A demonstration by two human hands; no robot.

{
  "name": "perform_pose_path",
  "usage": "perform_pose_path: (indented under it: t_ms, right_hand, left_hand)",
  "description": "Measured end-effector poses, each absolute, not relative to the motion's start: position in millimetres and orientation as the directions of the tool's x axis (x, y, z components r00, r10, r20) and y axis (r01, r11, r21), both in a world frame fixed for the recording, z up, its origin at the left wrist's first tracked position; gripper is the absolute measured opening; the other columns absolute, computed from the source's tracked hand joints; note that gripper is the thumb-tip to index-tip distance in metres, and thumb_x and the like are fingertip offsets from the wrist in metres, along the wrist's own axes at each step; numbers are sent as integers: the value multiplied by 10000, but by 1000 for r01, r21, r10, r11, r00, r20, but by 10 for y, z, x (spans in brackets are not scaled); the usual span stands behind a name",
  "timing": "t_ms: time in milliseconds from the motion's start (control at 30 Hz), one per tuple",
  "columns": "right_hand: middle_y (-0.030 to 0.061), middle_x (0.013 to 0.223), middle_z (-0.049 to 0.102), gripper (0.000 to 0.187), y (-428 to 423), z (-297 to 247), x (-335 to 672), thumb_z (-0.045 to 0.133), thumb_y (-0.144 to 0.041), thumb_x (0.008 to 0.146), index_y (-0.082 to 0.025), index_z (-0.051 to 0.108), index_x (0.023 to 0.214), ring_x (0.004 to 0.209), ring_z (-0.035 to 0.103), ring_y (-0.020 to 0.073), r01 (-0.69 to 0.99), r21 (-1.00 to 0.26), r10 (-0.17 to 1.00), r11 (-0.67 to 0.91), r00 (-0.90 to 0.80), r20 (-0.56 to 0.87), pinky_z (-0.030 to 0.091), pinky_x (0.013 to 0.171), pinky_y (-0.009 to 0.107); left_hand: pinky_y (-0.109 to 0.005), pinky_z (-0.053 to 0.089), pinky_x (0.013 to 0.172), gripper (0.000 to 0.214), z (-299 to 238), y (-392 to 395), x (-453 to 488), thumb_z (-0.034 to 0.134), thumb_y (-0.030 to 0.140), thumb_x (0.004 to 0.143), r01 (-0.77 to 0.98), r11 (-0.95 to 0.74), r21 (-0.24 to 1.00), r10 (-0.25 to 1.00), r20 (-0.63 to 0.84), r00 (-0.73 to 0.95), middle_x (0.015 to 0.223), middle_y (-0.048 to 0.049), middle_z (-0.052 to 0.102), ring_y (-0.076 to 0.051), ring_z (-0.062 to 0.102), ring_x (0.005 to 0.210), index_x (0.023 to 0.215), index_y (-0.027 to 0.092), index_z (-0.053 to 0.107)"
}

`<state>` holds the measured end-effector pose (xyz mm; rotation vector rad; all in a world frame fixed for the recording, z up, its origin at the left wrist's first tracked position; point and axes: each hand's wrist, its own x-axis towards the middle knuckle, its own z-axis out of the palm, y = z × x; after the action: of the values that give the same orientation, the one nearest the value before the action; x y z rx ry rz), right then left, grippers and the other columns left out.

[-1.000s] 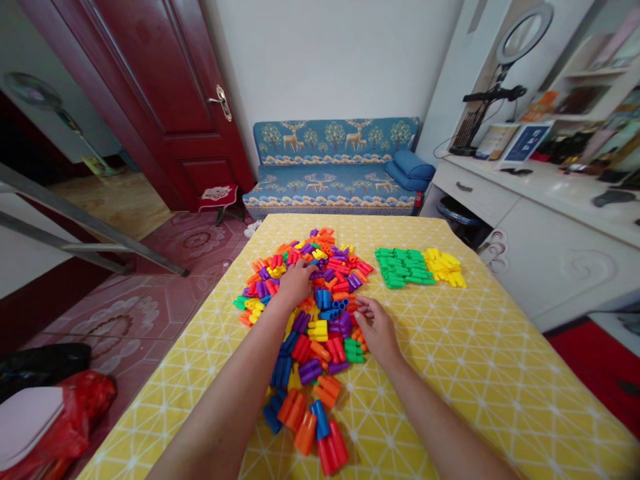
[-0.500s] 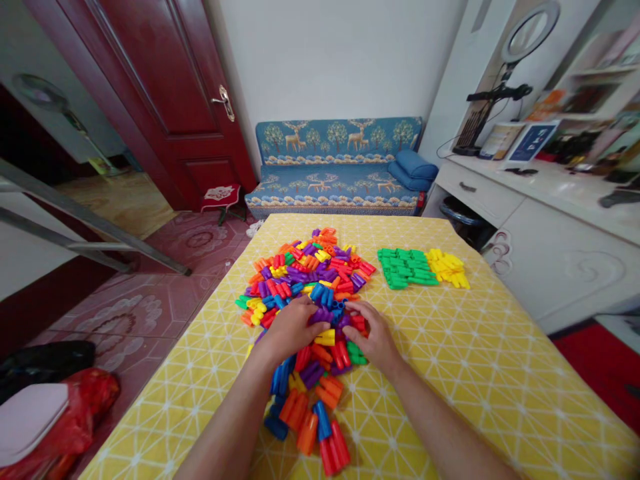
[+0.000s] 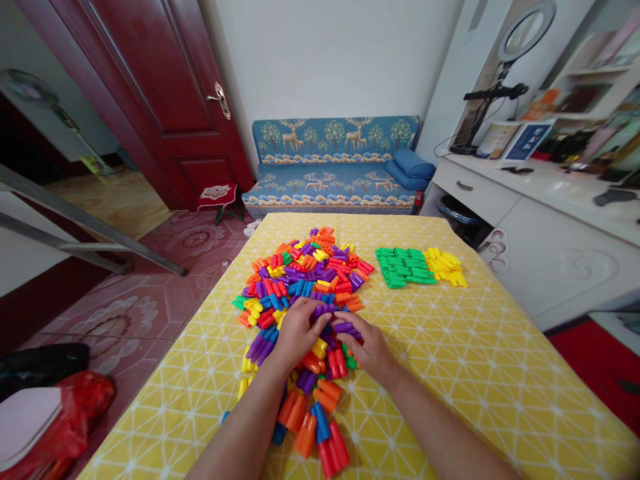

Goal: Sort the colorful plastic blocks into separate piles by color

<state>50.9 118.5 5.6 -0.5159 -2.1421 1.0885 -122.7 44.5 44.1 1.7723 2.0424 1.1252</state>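
Observation:
A mixed heap of bullet-shaped plastic building blocks (image 3: 295,270) in red, orange, purple, blue, yellow and green spreads over the table's middle. My left hand (image 3: 299,332) is closed on a purple block (image 3: 324,310) at the heap's near part. Just right of it, my right hand (image 3: 369,347) pinches another purple block (image 3: 347,328) between thumb and fingers. Below the hands lie red blocks (image 3: 336,363), orange blocks (image 3: 327,395) and a blue block (image 3: 320,421). Farther right, green blocks (image 3: 404,267) lie grouped in rows, with yellow blocks (image 3: 445,265) beside them.
A yellow patterned cloth (image 3: 450,360) covers the table. Behind it stands a blue sofa (image 3: 325,177) with deer prints. A white dresser (image 3: 550,227) is on the right. To the left are a metal ladder-like frame (image 3: 100,247) and a red bag (image 3: 85,413) on the floor.
Both hands have closed on purple blocks, and the right hand's block now shows between its fingers. Blue blocks near the hands have shifted. The view has moved slightly.

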Motion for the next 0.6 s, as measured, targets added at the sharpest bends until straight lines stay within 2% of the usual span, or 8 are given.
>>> perform_pose_path:
  t_ms: [100, 167, 300, 400, 500, 567, 600]
  right_hand:
    - [50, 1085, 688, 341, 1197, 48, 518, 577, -282, 891, -259, 541, 1229, 992, 647, 188, 80, -820, 650, 567, -655, 385, 508, 864, 338]
    - [52, 1058, 687, 272, 1204, 64, 516, 580, -292, 888, -248, 583, 1156, 972, 638, 194, 100, -792, 646, 603, -644, 410, 498, 848, 339]
    - [47, 934, 676, 156, 1217, 148, 497, 546, -320, 911, -222, 653, 968, 898, 613, 184, 45, -741, 553, 670, -695, 459, 475, 806, 324]
    - [54, 926, 649, 248, 1222, 192, 488, 460, -310, 951, -209, 665, 854, 891, 601, 172, -23, -743, 489, 669, -739, 463, 468, 791, 310]
    - [51, 907, 633, 203, 1223, 164, 479, 475, -292, 940, -205, 642, 862, 872, 601, 169, 6, -766, 549, 643, -702, 455, 475, 772, 305]
    - [41, 896, 636, 106, 1220, 119, 473, 547, -283, 901, -209, 615, 937, 845, 609, 167, 52, -800, 634, 598, -642, 432, 490, 754, 299]
    - [37, 904, 640, 127, 1219, 96, 470, 579, -278, 882, -213, 598, 989, 833, 614, 165, 66, -816, 671, 574, -609, 423, 498, 749, 297]
  left_hand:
    - [-316, 462, 796, 256, 398, 449, -1256, 520, 395, 908, 763, -13, 646, 919, 309, -246, 906, -69, 637, -210, 581, 900, 936, 183, 660]
    - [-309, 447, 761, 303, 411, 435, -1263, 470, 417, 932, 772, -30, 634, 924, 312, -221, 843, -60, 608, -202, 562, 848, 844, 174, 627]
    - [-298, 411, 701, 379, 448, 408, -1259, 369, 407, 974, 771, -80, 632, 932, 321, -167, 757, -42, 551, -186, 523, 766, 739, 172, 552]
    - [-300, 404, 737, 331, 434, 410, -1263, 419, 393, 962, 748, -151, 646, 931, 348, -112, 794, -46, 587, -189, 532, 813, 784, 170, 586]
    - [-300, 399, 772, 254, 404, 426, -1278, 519, 390, 925, 719, -204, 665, 928, 365, -74, 820, -40, 630, -190, 548, 853, 842, 178, 633]
    - [-296, 396, 770, 241, 392, 435, -1288, 557, 394, 905, 708, -216, 673, 929, 364, -62, 808, -34, 639, -187, 552, 847, 835, 183, 648]
    - [-295, 395, 766, 243, 390, 439, -1292, 565, 399, 900, 706, -218, 674, 930, 363, -59, 802, -33, 638, -185, 553, 840, 829, 184, 653]
